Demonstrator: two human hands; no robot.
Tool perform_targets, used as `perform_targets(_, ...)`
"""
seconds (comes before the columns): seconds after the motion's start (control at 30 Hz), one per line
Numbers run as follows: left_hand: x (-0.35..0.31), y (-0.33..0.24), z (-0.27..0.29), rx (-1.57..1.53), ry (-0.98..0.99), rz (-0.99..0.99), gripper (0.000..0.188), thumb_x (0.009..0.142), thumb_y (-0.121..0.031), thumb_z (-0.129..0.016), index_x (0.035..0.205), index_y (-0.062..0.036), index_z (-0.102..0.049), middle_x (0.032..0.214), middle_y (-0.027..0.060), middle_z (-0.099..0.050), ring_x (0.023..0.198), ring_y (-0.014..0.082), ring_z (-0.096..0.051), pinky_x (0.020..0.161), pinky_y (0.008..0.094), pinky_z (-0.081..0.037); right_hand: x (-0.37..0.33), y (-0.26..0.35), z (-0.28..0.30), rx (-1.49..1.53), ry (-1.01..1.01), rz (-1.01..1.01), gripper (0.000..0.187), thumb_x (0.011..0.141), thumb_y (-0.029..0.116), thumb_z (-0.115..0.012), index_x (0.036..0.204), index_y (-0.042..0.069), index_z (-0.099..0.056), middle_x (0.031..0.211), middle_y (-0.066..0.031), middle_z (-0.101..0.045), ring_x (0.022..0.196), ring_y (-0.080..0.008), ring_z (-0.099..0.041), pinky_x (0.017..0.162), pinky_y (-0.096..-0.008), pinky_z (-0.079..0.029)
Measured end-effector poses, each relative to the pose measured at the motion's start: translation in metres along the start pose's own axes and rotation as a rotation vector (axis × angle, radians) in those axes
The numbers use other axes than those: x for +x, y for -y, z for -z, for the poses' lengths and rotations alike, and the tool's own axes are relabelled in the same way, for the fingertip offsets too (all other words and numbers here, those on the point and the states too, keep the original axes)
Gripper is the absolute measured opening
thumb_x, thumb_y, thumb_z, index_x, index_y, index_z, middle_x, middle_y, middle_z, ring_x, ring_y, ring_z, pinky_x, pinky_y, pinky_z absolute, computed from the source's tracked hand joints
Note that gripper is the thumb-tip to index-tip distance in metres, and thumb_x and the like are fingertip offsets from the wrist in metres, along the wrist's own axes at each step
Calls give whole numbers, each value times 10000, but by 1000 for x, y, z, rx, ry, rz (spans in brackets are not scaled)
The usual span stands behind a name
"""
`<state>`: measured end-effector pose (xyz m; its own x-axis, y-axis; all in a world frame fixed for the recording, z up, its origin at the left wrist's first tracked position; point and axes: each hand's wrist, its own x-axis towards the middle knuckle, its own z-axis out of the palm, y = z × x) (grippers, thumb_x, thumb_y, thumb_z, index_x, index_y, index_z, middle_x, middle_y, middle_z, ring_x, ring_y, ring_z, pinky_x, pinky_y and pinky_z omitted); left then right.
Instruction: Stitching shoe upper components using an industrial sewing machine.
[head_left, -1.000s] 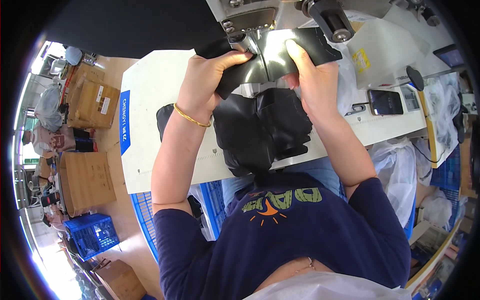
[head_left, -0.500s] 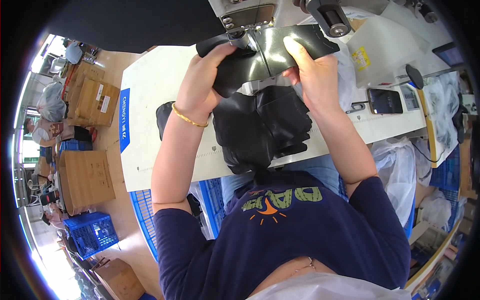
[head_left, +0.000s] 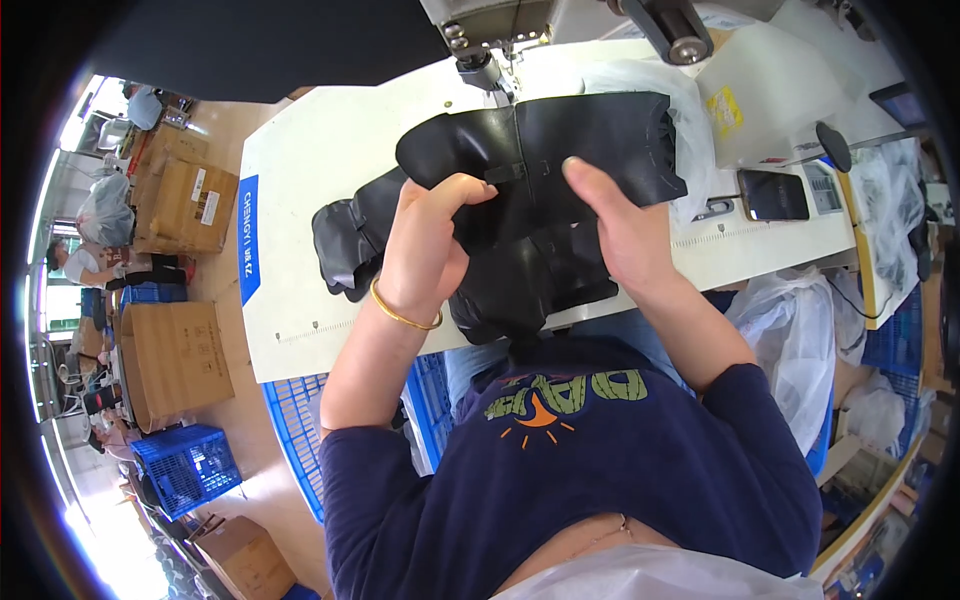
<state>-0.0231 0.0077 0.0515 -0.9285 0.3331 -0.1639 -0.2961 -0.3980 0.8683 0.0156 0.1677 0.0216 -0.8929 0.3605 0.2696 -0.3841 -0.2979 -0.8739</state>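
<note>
A black leather-like piece (head_left: 600, 140) with a seam line down its middle is held up between my hands, just on my side of the sewing machine's presser foot (head_left: 482, 72). My left hand (head_left: 425, 245) grips its lower left part, thumb on top and fingers underneath. On its right part, my right hand (head_left: 630, 240) presses with the thumb, the other fingers hidden beneath. Small slits and a notched edge show on the right end. Under my hands, a pile of similar black pieces (head_left: 500, 300) hangs over the table's near edge; more black pieces (head_left: 343, 248) lie to the left.
The white sewing table (head_left: 290, 220) carries a phone (head_left: 772, 195) and small metal thread snips (head_left: 714, 209) at right. Clear plastic bags (head_left: 785, 330) hang beside it. Blue crates (head_left: 185, 465) and cardboard boxes (head_left: 175, 360) stand on the floor at left, with other people beyond.
The black piece has come out from the sewing machine toward me and lies flatter in view. Both hands have moved nearer with it, and more pieces at left are uncovered.
</note>
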Motion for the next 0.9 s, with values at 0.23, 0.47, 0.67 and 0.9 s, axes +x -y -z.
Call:
perform_targets(0.23, -19, 4, -5, -161, 65, 15, 182, 810, 45, -587, 977, 20, -654, 924, 104, -680, 838, 173, -659, 772, 297, -539, -15, 15, 6, -82, 98, -372, 269, 823, 94, -690, 1073, 50, -602, 940, -24, -635, 793, -77, -607, 584, -197, -485)
perform_targets(0.47, -20, 8, -3, 28, 41, -105, 224, 756, 93, -651, 966, 16, -650, 890, 91, -683, 778, 155, -666, 720, 274, -548, -21, 14, 6, -68, 115, -317, 252, 834, 50, -664, 1076, 32, -596, 980, -33, -626, 854, -91, -604, 701, -218, -502)
perform_targets(0.67, -21, 11, -8, 30, -13, -145, 229, 741, 114, -658, 946, 11, -650, 868, 83, -682, 765, 143, -664, 714, 261, -546, -22, 11, 4, -14, 99, -310, 264, 836, -5, -638, 1093, 14, -582, 1025, -49, -613, 911, -110, -595, 835, -251, -493)
perform_targets(0.9, -19, 14, -6, 18, -10, -135, 219, 758, 106, -648, 954, 9, -650, 872, 82, -681, 767, 142, -662, 708, 262, -543, -18, 8, 4, -61, 202, -166, 256, 829, -8, -646, 1078, 11, -591, 1003, -38, -617, 887, -101, -591, 804, -242, -494)
